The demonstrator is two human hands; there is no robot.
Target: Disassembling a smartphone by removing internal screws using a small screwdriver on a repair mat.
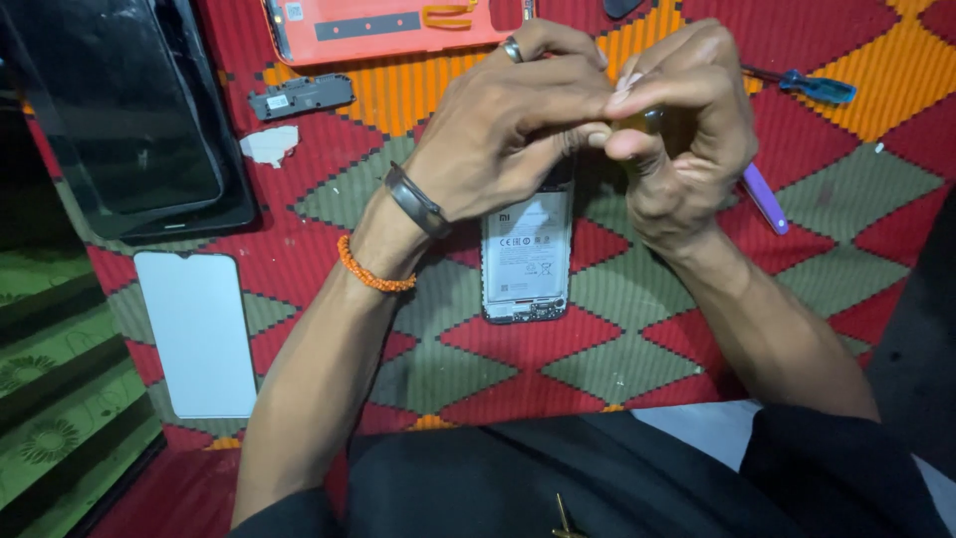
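Dark trousers (558,478) fill the nearest strip, right under both forearms, and the patterned cloth (637,339) starts just past them. Between the wrists lies an opened phone (526,254), its back off and its white-labelled battery showing; its upper end is hidden beneath the hands. Cloth shows free on both long sides of it, a little more toward the left arm.

Above that upper end the left hand (498,134) and right hand (687,130) are pressed together fingertip to fingertip, pinching something small and yellowish between them; what it is cannot be told. The left wrist carries a dark band and an orange bead bracelet, and a ring sits on one left finger.

Just outside the right hand a purple tool (765,197) pokes out from under the palm edge, and a blue-handled screwdriver (817,87) lies a bit beyond it. Outside the left forearm rests a white screen-shaped sheet (197,334), well apart from the arm. Farther out on that side sit a small white scrap (271,144), a dark plastic part (302,96) and a black phone screen (124,110) stacked on another dark panel.

Beyond the knuckles an orange back cover (393,25) touches the top edge of view, almost meeting the left fingers.

Red, green and orange diamonds cover the cloth, which spreads over a green patterned surface (50,399) at far left.
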